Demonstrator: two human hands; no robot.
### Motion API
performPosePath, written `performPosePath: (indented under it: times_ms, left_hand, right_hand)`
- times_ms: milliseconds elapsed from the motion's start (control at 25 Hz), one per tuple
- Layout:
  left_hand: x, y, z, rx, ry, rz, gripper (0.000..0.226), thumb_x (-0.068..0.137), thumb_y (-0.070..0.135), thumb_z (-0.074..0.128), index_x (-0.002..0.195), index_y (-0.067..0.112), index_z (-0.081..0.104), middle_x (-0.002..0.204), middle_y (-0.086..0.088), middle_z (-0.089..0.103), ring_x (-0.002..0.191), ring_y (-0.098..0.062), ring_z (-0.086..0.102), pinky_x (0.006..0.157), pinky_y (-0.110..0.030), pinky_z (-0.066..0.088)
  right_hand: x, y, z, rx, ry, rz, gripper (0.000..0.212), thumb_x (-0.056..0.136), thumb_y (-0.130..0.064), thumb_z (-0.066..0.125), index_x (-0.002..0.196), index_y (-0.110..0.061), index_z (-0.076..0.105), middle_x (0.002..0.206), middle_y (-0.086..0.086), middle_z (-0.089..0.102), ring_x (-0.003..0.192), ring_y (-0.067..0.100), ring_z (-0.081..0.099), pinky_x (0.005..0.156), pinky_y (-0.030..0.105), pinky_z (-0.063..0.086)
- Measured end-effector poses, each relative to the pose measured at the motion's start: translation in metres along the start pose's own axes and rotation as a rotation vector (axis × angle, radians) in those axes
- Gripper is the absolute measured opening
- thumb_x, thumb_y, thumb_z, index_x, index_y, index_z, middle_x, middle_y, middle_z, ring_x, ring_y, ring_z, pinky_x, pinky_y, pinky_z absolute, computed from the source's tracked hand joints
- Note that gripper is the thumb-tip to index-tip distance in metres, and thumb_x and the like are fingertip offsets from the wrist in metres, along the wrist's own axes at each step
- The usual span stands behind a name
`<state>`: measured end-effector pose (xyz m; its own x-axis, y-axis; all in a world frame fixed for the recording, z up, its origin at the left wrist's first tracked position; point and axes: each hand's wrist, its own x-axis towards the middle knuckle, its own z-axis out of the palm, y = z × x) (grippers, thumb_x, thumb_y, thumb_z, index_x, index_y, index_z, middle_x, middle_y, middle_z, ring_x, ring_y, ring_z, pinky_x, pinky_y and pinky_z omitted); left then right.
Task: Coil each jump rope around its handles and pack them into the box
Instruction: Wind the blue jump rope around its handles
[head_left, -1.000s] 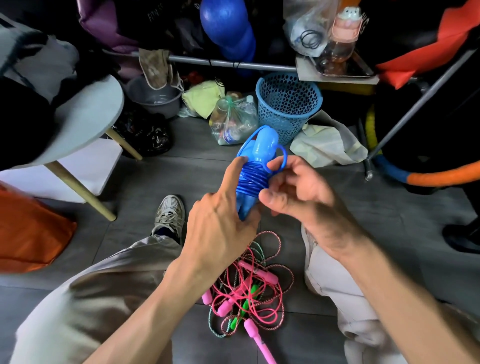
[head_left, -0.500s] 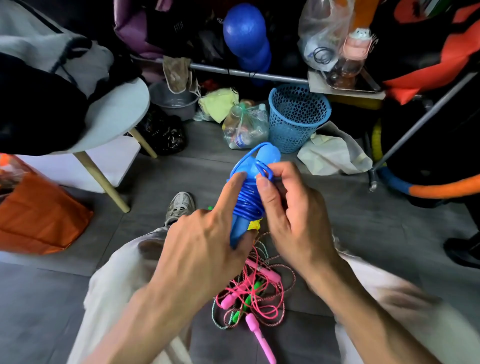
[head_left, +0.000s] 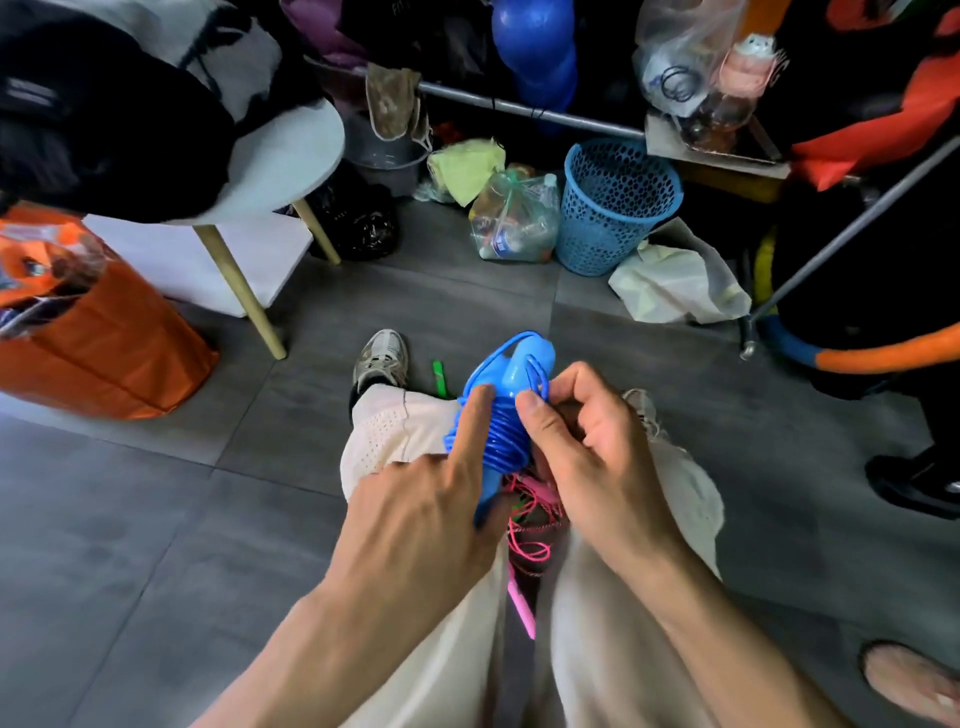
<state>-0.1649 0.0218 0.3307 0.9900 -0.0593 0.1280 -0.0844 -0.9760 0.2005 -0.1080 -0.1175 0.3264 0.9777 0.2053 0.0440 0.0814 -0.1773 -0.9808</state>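
Between both hands, left hand (head_left: 426, 512) and right hand (head_left: 592, 457) gripping it, apparently fully coiled blue jump rope (head_left: 506, 421).

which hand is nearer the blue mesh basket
Right. The right hand sits below the blue mesh basket, gripping the blue jump rope. The left hand is lower and further left of it.

Bare forearms showing, no sleeves; the person is wearing cream perforated trousers (head_left: 387, 431) and a grey-white sneaker (head_left: 381, 356).
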Motion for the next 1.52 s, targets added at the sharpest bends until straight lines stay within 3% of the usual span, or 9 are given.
performPosePath:
  times_ms: [120, 240, 400, 560, 800, 1000, 1120, 1320, 1520]
  left_hand:
    - [-0.008, -0.001, 0.009, 0.0, -0.037, 0.124, 0.073, 0.089, 0.062, 0.035, 0.135, 0.007, 0.053, 0.052, -0.001, 0.06, 0.038, -0.024, 0.055, 0.038, -0.023, 0.025]
    - [0.001, -0.008, 0.009, -0.215, -0.006, 0.154, 0.058, 0.095, 0.056, 0.022, 0.117, 0.021, 0.062, 0.071, -0.004, 0.067, 0.061, -0.03, 0.061, 0.047, -0.032, 0.039]
    - [0.023, -0.006, 0.023, -0.622, -0.004, 0.15, 0.02, 0.087, 0.033, 0.06, 0.087, 0.015, 0.07, 0.077, 0.002, 0.055, 0.066, -0.015, 0.053, 0.06, -0.029, 0.043]
    - [0.038, -0.006, 0.035, -0.825, -0.067, 0.143, 0.013, 0.076, 0.024, 0.073, 0.081, 0.013, 0.068, 0.088, 0.005, 0.052, 0.068, -0.015, 0.056, 0.058, -0.021, 0.048]
    - [0.051, -0.001, 0.032, -0.819, -0.05, 0.191, 0.015, 0.078, 0.02, 0.07, 0.078, 0.009, 0.06, 0.073, 0.008, 0.051, 0.065, -0.015, 0.052, 0.056, -0.031, 0.046]
    - [0.044, 0.005, 0.037, -0.738, 0.03, 0.171, 0.01, 0.078, 0.015, 0.067, 0.078, 0.012, 0.058, 0.073, 0.011, 0.048, 0.069, -0.006, 0.046, 0.062, -0.013, 0.034]
    - [0.034, 0.009, 0.043, -0.785, 0.095, 0.103, 0.008, 0.08, 0.013, 0.067, 0.085, 0.014, 0.061, 0.082, 0.009, 0.053, 0.078, -0.011, 0.05, 0.066, -0.021, 0.042]
    - [0.02, 0.014, 0.044, -0.727, 0.301, 0.138, 0.006, 0.083, 0.0, 0.069, 0.086, 0.004, 0.065, 0.088, -0.001, 0.06, 0.078, -0.012, 0.052, 0.07, -0.016, 0.041]
    - [0.02, 0.014, 0.047, -0.667, 0.349, 0.225, 0.004, 0.086, -0.002, 0.067, 0.089, 0.001, 0.066, 0.104, -0.008, 0.062, 0.088, -0.022, 0.057, 0.077, -0.027, 0.046]
  right_hand:
    - [-0.007, 0.009, -0.005, -0.01, 0.009, 0.039, 0.02, 0.091, -0.031, 0.055, 0.074, -0.031, 0.045, 0.052, -0.005, 0.043, 0.047, 0.011, 0.037, 0.049, 0.034, 0.033]
    - [-0.012, 0.017, -0.015, 0.019, 0.018, 0.061, 0.019, 0.092, -0.028, 0.055, 0.075, -0.027, 0.046, 0.054, -0.001, 0.042, 0.047, 0.012, 0.036, 0.047, 0.029, 0.033]
    - [-0.02, 0.022, -0.028, 0.065, 0.004, 0.075, 0.021, 0.096, -0.02, 0.057, 0.081, -0.013, 0.045, 0.051, -0.003, 0.043, 0.045, 0.012, 0.037, 0.044, 0.023, 0.032]
    - [-0.018, 0.025, -0.034, 0.064, -0.016, 0.055, 0.027, 0.086, -0.02, 0.071, 0.071, -0.024, 0.048, 0.051, -0.008, 0.049, 0.046, 0.008, 0.041, 0.046, 0.02, 0.033]
    - [-0.009, 0.034, -0.038, -0.215, 0.131, -0.277, 0.013, 0.078, -0.012, 0.079, 0.084, -0.008, 0.069, 0.074, -0.006, 0.052, 0.066, 0.003, 0.049, 0.064, 0.014, 0.039]
    - [-0.01, 0.041, -0.034, -0.433, 0.198, -0.542, 0.024, 0.085, -0.003, 0.07, 0.108, 0.001, 0.071, 0.09, 0.006, 0.06, 0.091, -0.01, 0.049, 0.079, 0.015, 0.044]
    - [-0.012, 0.042, -0.037, -0.387, 0.171, -0.509, 0.028, 0.087, 0.002, 0.068, 0.114, -0.001, 0.069, 0.088, 0.005, 0.059, 0.083, 0.0, 0.053, 0.07, 0.021, 0.045]
    - [-0.012, 0.035, -0.041, -0.409, 0.078, -0.463, 0.024, 0.088, 0.001, 0.065, 0.109, -0.005, 0.073, 0.084, 0.004, 0.057, 0.073, 0.011, 0.053, 0.062, 0.024, 0.045]
    - [-0.006, 0.03, -0.051, -0.284, -0.075, -0.281, 0.019, 0.092, -0.011, 0.061, 0.103, -0.017, 0.075, 0.088, -0.018, 0.057, 0.076, 0.018, 0.06, 0.057, 0.044, 0.055]
